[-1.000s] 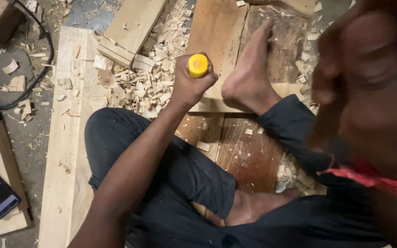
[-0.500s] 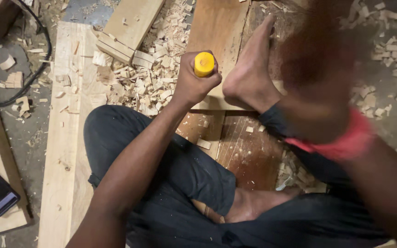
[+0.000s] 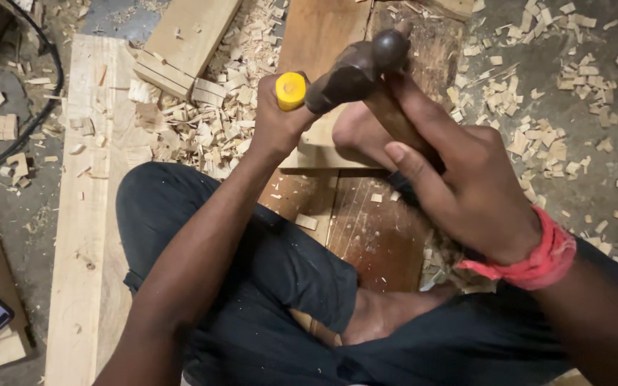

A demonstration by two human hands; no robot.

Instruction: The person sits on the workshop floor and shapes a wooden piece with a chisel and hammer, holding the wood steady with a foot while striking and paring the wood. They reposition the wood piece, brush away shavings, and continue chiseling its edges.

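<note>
Pale curled shavings [image 3: 223, 121] litter rough planks [image 3: 84, 236]. Left hand [image 3: 280, 121] is wrapped around a yellow-capped chisel [image 3: 291, 91]; right hand [image 3: 466, 186] grips a wooden-handled hammer [image 3: 355, 71], its rounded dark head touching the cap.

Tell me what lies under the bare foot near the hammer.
The bare foot rests on a pale board laid across darker planks. The right hand and hammer cover part of the foot, so its toes and the wood there are hidden.
</note>
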